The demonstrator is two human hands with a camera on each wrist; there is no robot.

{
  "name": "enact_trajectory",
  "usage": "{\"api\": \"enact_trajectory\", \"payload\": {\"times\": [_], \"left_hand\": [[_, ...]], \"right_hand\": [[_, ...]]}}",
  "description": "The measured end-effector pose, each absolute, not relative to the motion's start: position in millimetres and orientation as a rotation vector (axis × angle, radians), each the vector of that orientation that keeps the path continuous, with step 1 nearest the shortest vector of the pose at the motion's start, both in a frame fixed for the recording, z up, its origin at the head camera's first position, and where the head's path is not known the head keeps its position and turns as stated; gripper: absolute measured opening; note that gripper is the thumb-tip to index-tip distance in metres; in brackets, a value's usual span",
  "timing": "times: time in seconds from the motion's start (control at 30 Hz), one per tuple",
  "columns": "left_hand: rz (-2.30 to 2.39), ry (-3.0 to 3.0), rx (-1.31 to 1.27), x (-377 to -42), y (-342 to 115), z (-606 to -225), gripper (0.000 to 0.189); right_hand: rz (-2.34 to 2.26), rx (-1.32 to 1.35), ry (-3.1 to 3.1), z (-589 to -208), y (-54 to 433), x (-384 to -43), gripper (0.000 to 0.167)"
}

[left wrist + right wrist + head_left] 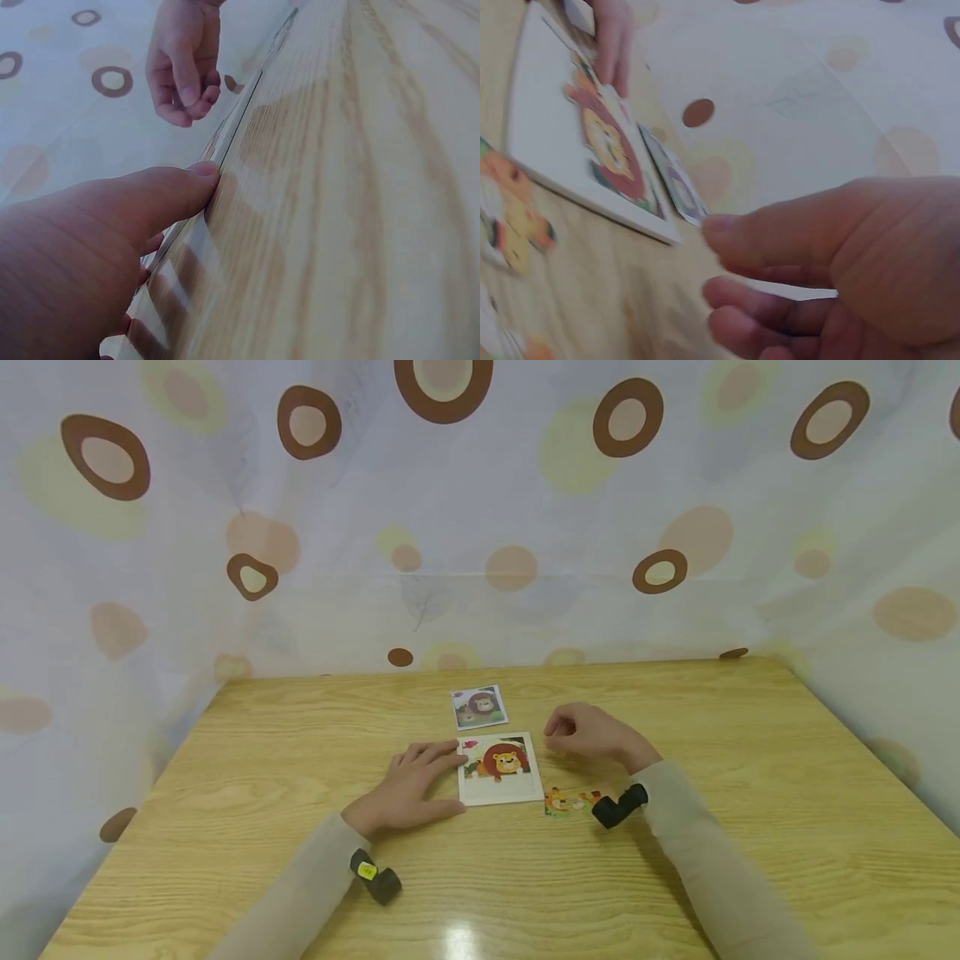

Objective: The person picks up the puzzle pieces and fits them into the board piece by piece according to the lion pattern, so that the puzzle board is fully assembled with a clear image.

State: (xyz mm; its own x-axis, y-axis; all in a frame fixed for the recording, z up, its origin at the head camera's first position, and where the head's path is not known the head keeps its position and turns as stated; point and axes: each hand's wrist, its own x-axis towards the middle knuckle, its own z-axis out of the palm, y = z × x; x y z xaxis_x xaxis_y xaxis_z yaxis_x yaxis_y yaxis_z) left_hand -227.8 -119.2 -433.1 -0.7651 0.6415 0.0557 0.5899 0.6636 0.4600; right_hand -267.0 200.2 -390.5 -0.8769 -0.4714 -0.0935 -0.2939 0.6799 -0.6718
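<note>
A white square puzzle board (495, 791) lies flat on the table, its upper part filled with a lion picture (506, 762) and its lower part bare white. My left hand (411, 787) rests at the board's left side. Its fingertips touch the left edge, and the thumb (172, 196) lies against the edge near the front corner. Just right of the board, above the table, is my right hand (592, 731), fingers loosely curled and thumb near them, with no piece showing in it. Loose puzzle pieces (570, 802) with animal pictures lie by the board's front right corner.
A small lion picture card (480, 708) lies behind the board. The wooden table (300, 743) ends at a patterned curtain (510, 618) at the back and sides. My right wrist's black camera (619, 807) partly overlaps the loose pieces in the head view.
</note>
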Motion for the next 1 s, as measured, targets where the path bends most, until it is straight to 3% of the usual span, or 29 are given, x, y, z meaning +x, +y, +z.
{"api": "enact_trajectory", "payload": {"times": [0.13, 0.37, 0.77, 1.0], "left_hand": [[0.699, 2.762, 1.025, -228.4, -118.8, -433.5, 0.066], [0.685, 2.768, 1.014, -228.5, -118.3, -433.8, 0.066], [0.682, 2.777, 1.001, -226.7, -116.9, -434.1, 0.067], [0.692, 2.78, 0.997, -226.4, -116.2, -433.5, 0.067]], "right_hand": [[-0.963, -0.649, 2.575, -382.2, 218.2, -263.6, 0.025], [-0.96, -0.778, 2.471, -384.6, 230.9, -258.8, 0.023], [-0.809, -0.92, 2.413, -391.6, 203.2, -238.3, 0.033], [-0.768, -0.962, 2.438, -392.4, 193.5, -232.5, 0.029]]}}
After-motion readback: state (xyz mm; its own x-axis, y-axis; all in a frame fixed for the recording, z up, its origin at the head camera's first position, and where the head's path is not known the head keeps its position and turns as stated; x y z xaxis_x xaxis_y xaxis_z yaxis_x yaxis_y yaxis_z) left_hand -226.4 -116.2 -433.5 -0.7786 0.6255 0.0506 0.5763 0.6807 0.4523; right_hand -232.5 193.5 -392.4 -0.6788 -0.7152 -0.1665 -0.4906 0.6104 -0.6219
